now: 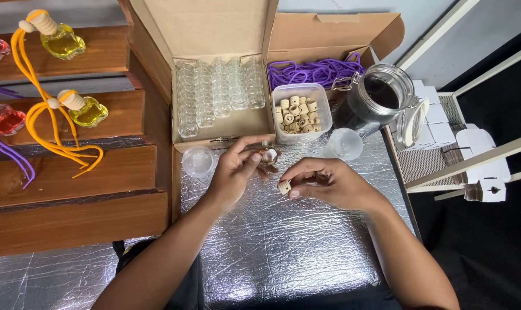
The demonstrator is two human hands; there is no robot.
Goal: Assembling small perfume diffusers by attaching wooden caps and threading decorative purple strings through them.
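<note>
surface: crinkled silver foil sheet (283,241), brightly and evenly lit | left: stepped brown wooden shelves (71,172) | right: black floor (490,247), white frame bars (473,163), wire mesh rack (424,161) | top: pale grey wall (352,7)

Purple cords (315,72) fill a cardboard box, a glass jar (378,97) of dark liquid, perhaps oil, stands beside it, and yellow-filled bottles (62,41) rest on wooden steps (71,172).

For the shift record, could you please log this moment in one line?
left hand: holds small glass bottle | right hand: holds wooden cap | surface: foil-covered table
</note>
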